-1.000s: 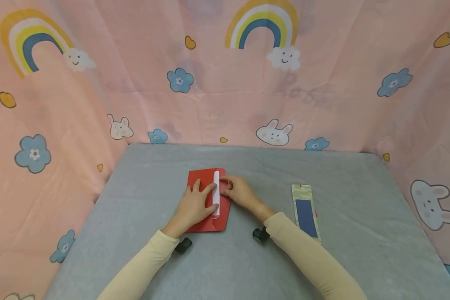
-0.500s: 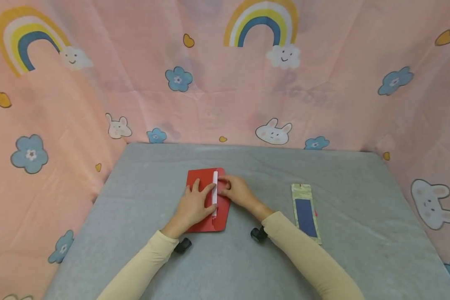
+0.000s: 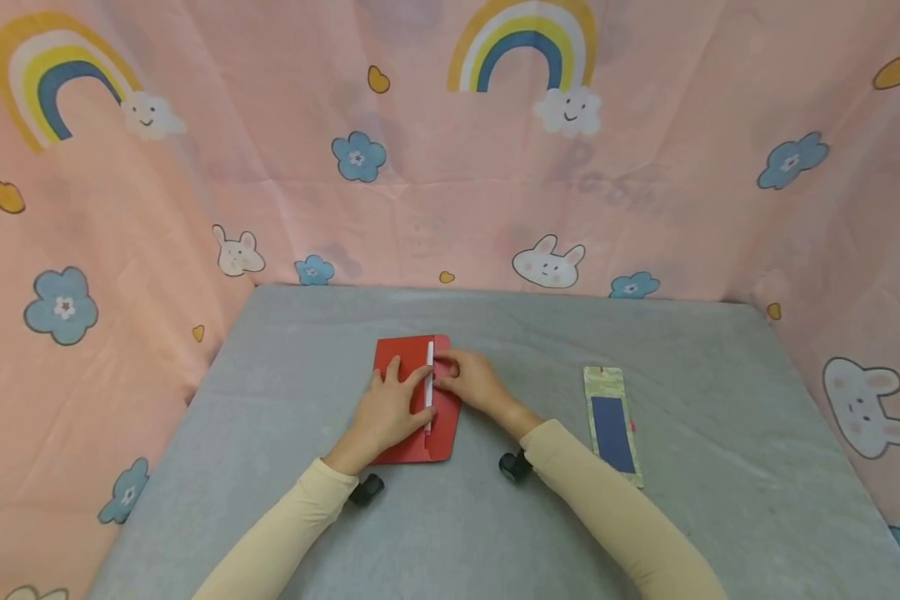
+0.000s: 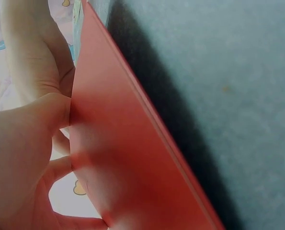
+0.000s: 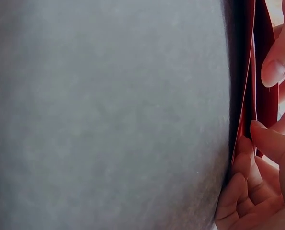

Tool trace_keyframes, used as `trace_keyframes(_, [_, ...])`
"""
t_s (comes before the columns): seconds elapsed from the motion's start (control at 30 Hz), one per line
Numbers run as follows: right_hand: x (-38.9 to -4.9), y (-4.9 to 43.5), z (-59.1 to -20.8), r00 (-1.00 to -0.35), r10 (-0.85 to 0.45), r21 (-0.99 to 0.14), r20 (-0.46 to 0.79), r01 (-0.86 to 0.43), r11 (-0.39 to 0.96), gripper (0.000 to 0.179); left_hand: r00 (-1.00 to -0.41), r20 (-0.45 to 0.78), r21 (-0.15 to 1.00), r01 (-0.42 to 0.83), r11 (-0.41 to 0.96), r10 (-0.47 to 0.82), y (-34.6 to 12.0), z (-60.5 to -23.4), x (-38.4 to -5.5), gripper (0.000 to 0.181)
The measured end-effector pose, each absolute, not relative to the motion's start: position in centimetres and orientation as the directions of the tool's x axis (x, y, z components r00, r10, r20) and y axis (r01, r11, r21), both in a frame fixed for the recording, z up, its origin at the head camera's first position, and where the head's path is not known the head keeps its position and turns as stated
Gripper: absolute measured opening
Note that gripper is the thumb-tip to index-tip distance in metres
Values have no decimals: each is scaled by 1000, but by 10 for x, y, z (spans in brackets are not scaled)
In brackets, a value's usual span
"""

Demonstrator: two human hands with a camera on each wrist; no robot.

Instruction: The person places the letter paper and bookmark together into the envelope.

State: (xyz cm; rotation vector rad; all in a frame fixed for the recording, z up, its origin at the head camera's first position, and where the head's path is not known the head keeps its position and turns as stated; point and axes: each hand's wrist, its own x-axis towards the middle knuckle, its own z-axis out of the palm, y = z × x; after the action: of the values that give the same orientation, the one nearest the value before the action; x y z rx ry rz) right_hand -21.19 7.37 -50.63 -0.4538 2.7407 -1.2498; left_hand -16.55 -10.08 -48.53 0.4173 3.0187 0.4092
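Red envelope (image 3: 414, 357) on the grey surface (image 3: 457, 533), white paper (image 3: 430, 392) showing beside its open flap.
The left hand (image 3: 390, 412) lies spread over the envelope, fingers apart, gripping nothing; the right hand (image 3: 476, 383) has bent fingers at the paper's right edge, though whether they pinch anything I cannot tell.

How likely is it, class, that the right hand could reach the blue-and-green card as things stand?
Probably yes: no object shows between the right hand and the blue-and-green card on the table, though the hand is busy at the red envelope.
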Motion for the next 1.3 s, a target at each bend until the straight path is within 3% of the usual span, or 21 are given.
trace_keyframes(1.3, [-211, 70, -502, -952, -304, -705, 40, -242, 666, 46, -964, -29, 267, 247, 931, 264, -99, -485, -166, 68])
